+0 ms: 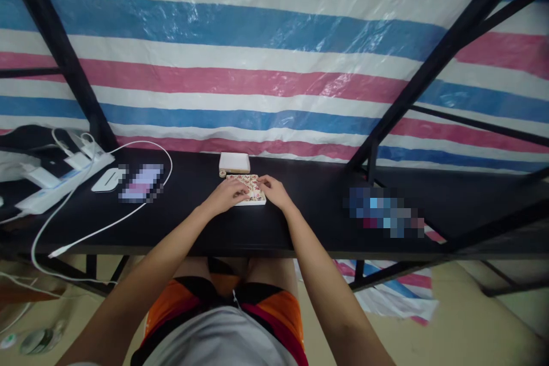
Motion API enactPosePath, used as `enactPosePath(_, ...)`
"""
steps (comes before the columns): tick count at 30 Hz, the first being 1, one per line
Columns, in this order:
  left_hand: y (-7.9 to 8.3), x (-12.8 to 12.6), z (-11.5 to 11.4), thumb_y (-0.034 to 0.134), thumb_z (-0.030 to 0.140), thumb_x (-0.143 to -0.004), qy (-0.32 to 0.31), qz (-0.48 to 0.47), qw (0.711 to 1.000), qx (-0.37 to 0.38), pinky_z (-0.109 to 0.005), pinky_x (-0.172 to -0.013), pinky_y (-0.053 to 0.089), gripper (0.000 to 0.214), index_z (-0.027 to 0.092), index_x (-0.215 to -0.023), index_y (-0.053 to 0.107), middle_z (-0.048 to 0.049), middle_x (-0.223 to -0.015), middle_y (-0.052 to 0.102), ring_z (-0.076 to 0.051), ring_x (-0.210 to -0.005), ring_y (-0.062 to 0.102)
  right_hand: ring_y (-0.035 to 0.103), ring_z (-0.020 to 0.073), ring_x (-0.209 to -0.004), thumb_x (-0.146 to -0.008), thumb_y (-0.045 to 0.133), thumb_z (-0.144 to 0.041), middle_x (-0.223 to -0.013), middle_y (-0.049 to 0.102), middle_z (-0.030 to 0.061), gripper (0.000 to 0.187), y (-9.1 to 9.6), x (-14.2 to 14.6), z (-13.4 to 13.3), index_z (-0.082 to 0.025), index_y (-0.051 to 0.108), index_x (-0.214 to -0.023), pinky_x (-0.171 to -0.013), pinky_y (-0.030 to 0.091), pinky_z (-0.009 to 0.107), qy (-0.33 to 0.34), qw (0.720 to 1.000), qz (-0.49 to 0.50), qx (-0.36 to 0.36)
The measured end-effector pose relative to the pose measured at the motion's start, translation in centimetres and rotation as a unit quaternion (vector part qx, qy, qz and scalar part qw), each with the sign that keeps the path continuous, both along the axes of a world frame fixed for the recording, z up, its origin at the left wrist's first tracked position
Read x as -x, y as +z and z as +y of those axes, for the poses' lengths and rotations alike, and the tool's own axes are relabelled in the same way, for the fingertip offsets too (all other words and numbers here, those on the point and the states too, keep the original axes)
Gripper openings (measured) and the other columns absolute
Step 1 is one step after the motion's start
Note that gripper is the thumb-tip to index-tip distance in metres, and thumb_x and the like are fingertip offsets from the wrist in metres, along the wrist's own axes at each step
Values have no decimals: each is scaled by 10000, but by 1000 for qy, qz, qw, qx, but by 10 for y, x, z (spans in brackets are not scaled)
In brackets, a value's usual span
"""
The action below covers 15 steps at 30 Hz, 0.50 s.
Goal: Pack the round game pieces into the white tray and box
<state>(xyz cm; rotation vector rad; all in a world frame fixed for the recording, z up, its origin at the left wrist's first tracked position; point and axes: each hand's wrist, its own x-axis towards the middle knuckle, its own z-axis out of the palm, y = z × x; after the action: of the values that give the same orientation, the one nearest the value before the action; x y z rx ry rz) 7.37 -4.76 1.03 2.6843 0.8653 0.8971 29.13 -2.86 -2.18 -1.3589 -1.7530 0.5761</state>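
Observation:
A shallow white box (254, 202) sits on the black tabletop in front of me, filled with small cream pieces (253, 189) bearing red and dark marks; they look like Chinese chess pieces. My left hand (227, 194) rests over the box's left side, its fingers apart and touching the pieces. At the upper right corner of the box, my right hand (273, 190) has its fingertips on the pieces, thumb apart from the fingers. Behind the box lies a white box lid (234, 162), inner side up. One round piece (222, 173) is by the lid's near left corner.
To the left are a phone (142, 183), a white flat device (108, 179), a power strip (64, 183) with plugs and a looping white cable (107, 229). A blurred-out blue item (386, 209) lies right. Black frame bars and a striped sheet (257, 57) stand behind the table.

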Motion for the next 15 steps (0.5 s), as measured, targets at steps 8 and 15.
enactPosePath(8,-11,-11,1,452,308,-935,-7,97,989,-112,-351,-920,375,255,202,-997,676,-40,-1035,694,-201,-1040,553,596,151,-786,-782,542,-342,-856,654,25,197,2,1,0,-202,638,-881,-780,453,297,9,1000,6,-2)
enactPosePath(15,-12,-11,-3,459,278,-931,6,104,991,-89,-346,-906,409,245,198,-985,684,-58,-1003,695,-199,-1045,576,590,148,-796,-783,570,-349,-889,645,25,193,2,-1,-1,-207,644,-891,-787,451,298,19,1000,-7,-3)
